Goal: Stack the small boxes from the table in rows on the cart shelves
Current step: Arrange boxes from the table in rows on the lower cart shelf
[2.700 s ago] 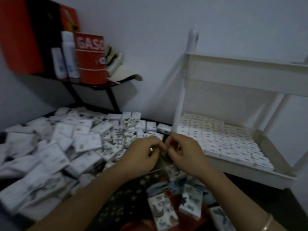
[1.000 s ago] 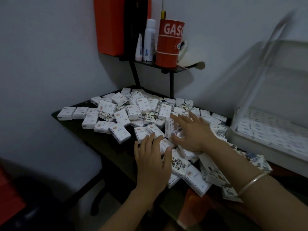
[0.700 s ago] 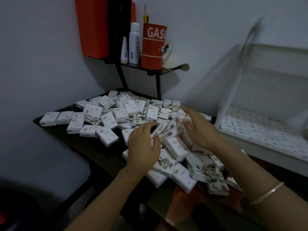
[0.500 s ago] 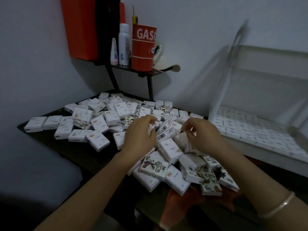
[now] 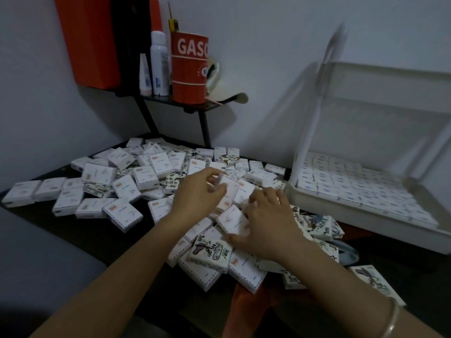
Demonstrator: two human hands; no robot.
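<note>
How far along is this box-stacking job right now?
Partly done: the cart's lower shelf already holds neat rows of boxes. In hand: the left hand grips a small box, and the right hand lies on another box. Left: a big loose pile covers the table.

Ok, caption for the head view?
Left hand pinches a small box above the pile, right hand resting on it, beside the row-filled cart shelf.
</note>
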